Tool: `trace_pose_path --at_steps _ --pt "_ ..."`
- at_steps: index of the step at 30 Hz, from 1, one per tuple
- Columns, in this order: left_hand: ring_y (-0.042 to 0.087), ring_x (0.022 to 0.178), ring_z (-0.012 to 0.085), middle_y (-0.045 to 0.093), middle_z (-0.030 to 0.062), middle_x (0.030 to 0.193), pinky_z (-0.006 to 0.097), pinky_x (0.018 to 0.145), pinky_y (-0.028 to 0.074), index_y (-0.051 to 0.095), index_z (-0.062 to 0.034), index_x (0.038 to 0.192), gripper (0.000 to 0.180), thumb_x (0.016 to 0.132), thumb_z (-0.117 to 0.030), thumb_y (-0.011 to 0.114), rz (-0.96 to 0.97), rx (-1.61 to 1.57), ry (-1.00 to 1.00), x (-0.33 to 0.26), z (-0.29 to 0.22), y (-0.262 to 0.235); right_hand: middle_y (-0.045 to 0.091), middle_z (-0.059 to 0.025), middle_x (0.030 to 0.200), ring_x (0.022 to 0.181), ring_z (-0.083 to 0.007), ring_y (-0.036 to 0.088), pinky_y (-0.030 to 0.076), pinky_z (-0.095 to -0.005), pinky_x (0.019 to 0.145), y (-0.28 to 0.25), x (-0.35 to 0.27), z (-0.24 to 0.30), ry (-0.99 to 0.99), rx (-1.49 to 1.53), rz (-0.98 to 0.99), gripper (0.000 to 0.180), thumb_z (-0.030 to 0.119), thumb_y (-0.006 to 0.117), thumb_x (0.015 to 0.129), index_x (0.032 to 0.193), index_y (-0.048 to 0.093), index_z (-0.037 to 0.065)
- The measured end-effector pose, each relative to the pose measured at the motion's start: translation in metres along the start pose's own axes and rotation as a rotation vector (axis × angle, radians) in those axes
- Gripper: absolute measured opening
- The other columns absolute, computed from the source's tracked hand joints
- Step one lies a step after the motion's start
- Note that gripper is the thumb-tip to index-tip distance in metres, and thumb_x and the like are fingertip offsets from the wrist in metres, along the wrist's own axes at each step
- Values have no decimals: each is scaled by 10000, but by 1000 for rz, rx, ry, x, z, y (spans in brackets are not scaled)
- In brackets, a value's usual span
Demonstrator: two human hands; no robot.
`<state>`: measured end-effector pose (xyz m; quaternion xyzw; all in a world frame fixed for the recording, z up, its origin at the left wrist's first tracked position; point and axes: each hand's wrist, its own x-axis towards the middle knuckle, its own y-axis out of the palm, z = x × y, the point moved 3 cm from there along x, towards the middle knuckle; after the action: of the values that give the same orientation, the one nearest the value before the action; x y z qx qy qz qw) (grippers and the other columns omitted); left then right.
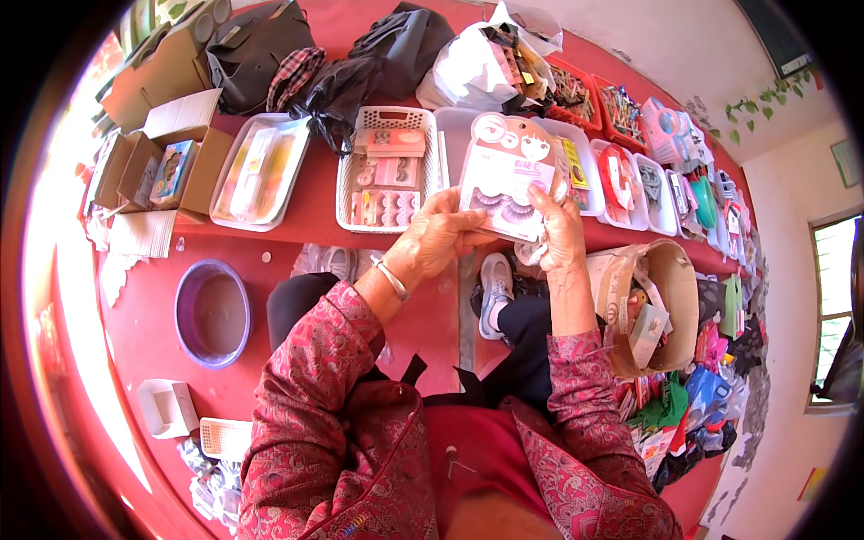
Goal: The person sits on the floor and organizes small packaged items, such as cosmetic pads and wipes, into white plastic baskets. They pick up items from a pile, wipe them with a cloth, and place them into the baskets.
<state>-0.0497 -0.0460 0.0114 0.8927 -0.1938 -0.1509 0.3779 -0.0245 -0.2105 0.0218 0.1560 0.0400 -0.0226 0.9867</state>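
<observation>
Both my hands hold up a pink-and-white card pack of false eyelashes (508, 173), with a cartoon face at its top and dark lashes showing low on its front. My left hand (436, 236) grips its lower left edge, thumb across the front. Fingers of my right hand (560, 229) close on its lower right side. Something pale and crumpled (531, 254) shows beneath the right fingers; I cannot make out what it is. Just left of the pack, a white perforated basket (345, 200) on the red table holds several pink boxes of lashes (385, 209).
On the table stand a white tray (225, 209), an open cardboard box (205, 175), black bags (396, 45), a white plastic bag (463, 67) and red baskets (589, 117). Below are a purple basin (245, 315) and a large carton (679, 310) by my right leg.
</observation>
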Motion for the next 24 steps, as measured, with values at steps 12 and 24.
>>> trace_pose_path --at_steps 12,24 --pt "635 831 211 589 122 1031 353 730 535 444 10 1143 305 846 -40 491 -5 10 27 2 1 -4 622 -34 837 607 -54 516 368 -198 494 10 -6 7 -63 -26 24 232 55 607 785 1013 603 7" --pt "568 984 202 540 137 1117 366 812 493 381 2 1232 466 820 -105 571 65 57 86 1 -4 0 605 4 763 535 -18 478 325 -168 397 24 -21 27 -218 -176 -18 223 85 624 780 986 607 5"
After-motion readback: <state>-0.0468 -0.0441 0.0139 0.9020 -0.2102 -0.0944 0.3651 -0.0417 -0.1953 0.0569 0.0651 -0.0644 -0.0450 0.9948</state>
